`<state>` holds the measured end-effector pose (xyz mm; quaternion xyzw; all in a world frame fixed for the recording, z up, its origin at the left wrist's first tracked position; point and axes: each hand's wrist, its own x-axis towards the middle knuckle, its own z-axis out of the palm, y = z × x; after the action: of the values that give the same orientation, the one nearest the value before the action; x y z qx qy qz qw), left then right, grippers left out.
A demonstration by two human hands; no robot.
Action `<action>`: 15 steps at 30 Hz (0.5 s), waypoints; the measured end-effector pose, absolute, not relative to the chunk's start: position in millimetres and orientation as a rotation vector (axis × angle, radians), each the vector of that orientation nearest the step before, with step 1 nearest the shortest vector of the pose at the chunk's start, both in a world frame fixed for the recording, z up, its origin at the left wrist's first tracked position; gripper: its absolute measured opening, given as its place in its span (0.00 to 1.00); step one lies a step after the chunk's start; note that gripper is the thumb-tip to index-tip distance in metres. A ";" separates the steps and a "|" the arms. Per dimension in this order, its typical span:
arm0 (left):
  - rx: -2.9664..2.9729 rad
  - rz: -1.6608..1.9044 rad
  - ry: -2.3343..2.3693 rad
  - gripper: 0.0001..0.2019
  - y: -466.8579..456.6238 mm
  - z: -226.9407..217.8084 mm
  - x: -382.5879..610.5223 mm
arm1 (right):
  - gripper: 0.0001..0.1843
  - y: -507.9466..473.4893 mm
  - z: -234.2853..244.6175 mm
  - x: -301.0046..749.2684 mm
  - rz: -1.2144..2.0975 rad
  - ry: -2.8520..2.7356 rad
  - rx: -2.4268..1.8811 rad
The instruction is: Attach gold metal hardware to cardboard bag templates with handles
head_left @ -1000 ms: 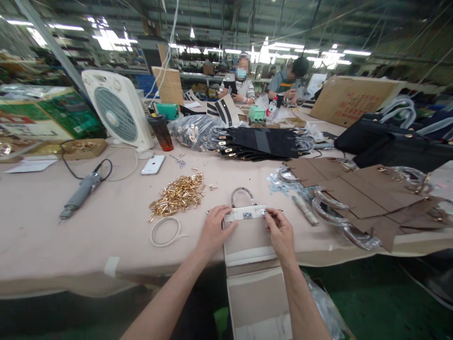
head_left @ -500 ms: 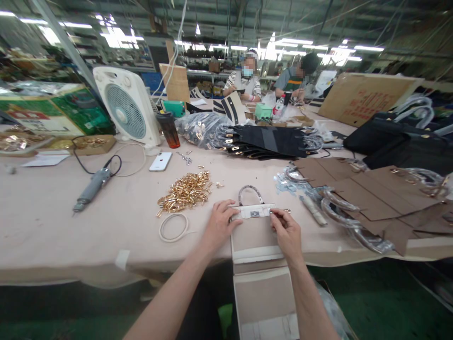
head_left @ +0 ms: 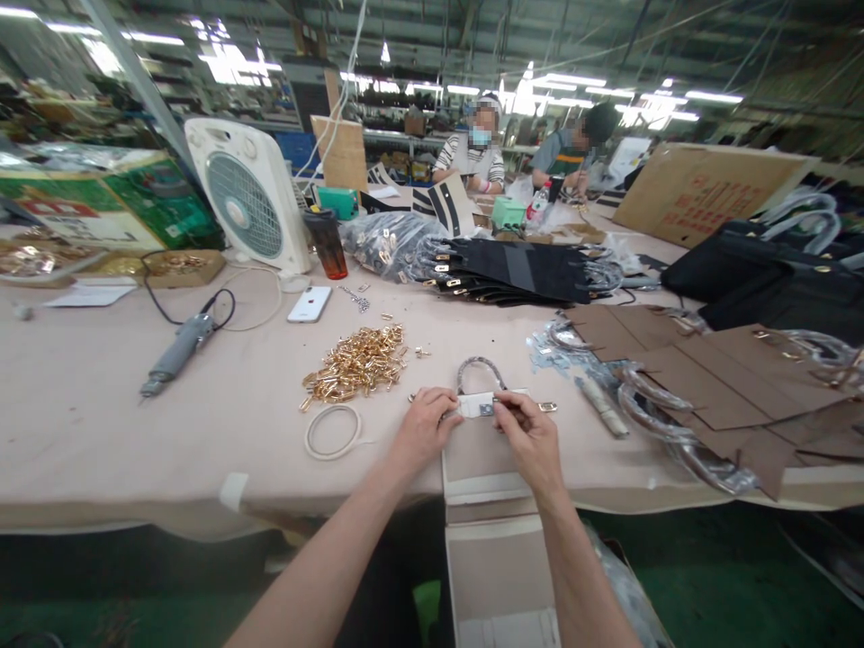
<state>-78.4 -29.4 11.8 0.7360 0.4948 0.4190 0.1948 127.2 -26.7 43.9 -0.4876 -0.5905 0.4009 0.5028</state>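
Observation:
A beige bag panel (head_left: 478, 463) lies in front of me, its lower part hanging over the table's front edge. A wrapped carrying handle (head_left: 481, 362) arches from its far edge. My left hand (head_left: 427, 425) is closed on the panel's far left corner, thumb and fingers gripping the edge. My right hand (head_left: 530, 436) is pinched at the white strip along the far edge, right beside a small grey metal plate (head_left: 486, 409); whatever its fingertips hold is hidden. A metal buckle piece (head_left: 548, 408) sticks out to the right of this hand.
Left of the panel are a pile of gold fittings (head_left: 357, 360), a tape roll (head_left: 333, 432) and an electric screwdriver (head_left: 178, 354). A phone (head_left: 310, 304) and fan (head_left: 247, 198) stand beyond. Brown bag panels (head_left: 715, 378) cover the right; black panels (head_left: 517, 270) are stacked behind. Two people sit opposite.
My right hand has shifted left along the strip, toward the small metal plate. The left hand stays at the corner. The camera view has moved slightly.

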 end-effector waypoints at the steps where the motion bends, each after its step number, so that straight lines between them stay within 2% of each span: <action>1: 2.060 1.172 1.387 0.03 -29.5 12.6 -78.4 | 0.17 -24.7 47.1 120.9 1.058 -1.413 -1.158; 6: 2.062 1.143 1.399 0.10 -31.4 16.7 -78.3 | 0.17 -12.2 48.3 97.2 1.315 -1.448 -1.149; 10: 2.045 1.138 1.427 0.19 -31.9 16.6 -78.5 | 0.15 -8.0 41.1 94.0 1.256 -1.533 -1.225; 15: 2.028 1.137 1.410 0.20 -30.7 14.0 -79.5 | 0.13 -9.4 38.6 94.8 1.151 -1.679 -1.266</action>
<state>-79.5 -30.7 14.0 0.7292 0.5071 0.4089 0.2098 94.8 -9.4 38.6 -0.4920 -0.6524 0.4474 0.3635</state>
